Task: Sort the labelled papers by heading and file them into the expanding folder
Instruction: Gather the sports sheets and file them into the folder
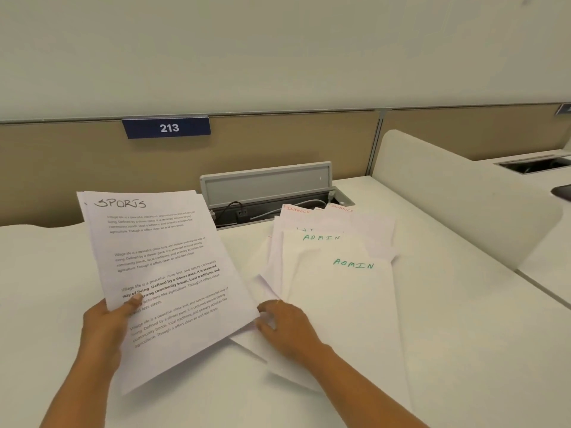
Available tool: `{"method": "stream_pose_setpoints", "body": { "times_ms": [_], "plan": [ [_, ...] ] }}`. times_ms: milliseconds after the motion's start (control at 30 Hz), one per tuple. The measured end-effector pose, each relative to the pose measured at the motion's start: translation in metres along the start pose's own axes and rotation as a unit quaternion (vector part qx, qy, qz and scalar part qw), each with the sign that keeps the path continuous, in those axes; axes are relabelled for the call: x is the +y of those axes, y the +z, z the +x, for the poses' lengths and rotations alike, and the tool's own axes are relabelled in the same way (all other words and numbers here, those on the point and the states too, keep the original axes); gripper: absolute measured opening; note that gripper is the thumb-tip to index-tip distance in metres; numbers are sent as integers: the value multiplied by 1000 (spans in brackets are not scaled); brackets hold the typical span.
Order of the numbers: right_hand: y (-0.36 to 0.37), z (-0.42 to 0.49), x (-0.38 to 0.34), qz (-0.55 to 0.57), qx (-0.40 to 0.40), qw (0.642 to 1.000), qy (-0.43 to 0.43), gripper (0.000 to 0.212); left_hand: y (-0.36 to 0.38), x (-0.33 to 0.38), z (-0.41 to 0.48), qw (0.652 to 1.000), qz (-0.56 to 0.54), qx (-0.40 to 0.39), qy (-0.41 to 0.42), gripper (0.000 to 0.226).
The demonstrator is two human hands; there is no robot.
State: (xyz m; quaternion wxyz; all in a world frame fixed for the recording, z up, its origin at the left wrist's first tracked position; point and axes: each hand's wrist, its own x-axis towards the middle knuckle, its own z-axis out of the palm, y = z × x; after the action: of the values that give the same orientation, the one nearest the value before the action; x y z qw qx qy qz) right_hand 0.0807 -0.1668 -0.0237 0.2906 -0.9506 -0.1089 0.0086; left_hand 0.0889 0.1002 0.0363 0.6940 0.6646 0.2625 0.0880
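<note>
My left hand [106,322] grips a small stack of printed sheets headed SPORTS [160,273], thumb on top, lifted and tilted above the white desk [46,273]. To the right lies a loose spread of papers: two sheets headed ADMIN [346,291] in green on top, sheets headed FINANCE [312,216] in orange behind them. My right hand [285,324] rests on the left edge of that spread, fingers curled at the corner of a lower sheet. No expanding folder is in view.
An open grey cable hatch [268,188] with plugs and cords sits at the desk's back edge. A beige partition carries a blue 213 sign [167,128]. A white divider panel [463,196] bounds the desk on the right.
</note>
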Motion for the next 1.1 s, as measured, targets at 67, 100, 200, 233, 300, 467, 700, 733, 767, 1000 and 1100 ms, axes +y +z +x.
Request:
{"method": "stream_pose_setpoints", "body": {
  "times_ms": [67,100,200,233,300,467,700,733,767,1000,1100],
  "plan": [
    [-7,5,9,13,25,999,20,39,-4,1,0,1000,1,4,-7,35],
    [-12,8,15,-13,16,999,36,42,-6,1,0,1000,0,4,-12,35],
    [-28,8,37,-113,-51,987,103,46,-7,0,-2,1000,-4,2,-21,35],
    [-33,7,45,-132,-44,984,113,44,-6,-1,-2,1000,-4,2,-23,35],
    [-45,2,58,-164,-7,977,135,38,-4,-2,-3,1000,-4,0,-26,35],
    [-59,1,65,-253,43,946,200,35,6,-5,-7,999,2,-9,-36,34],
    [-29,15,36,-207,-51,974,70,58,13,-7,-9,999,12,-17,-41,31],
    [-28,15,38,-210,-64,972,80,56,13,-6,-10,999,13,-17,-42,31],
    [-30,14,39,-208,-57,973,88,53,12,-6,-9,999,13,-15,-42,31],
    [-44,7,61,-311,-9,932,187,46,9,-8,-6,999,11,-9,-45,31],
    [-44,8,59,-291,56,938,180,68,10,-10,-7,999,9,-12,-45,31]
  ]
}}
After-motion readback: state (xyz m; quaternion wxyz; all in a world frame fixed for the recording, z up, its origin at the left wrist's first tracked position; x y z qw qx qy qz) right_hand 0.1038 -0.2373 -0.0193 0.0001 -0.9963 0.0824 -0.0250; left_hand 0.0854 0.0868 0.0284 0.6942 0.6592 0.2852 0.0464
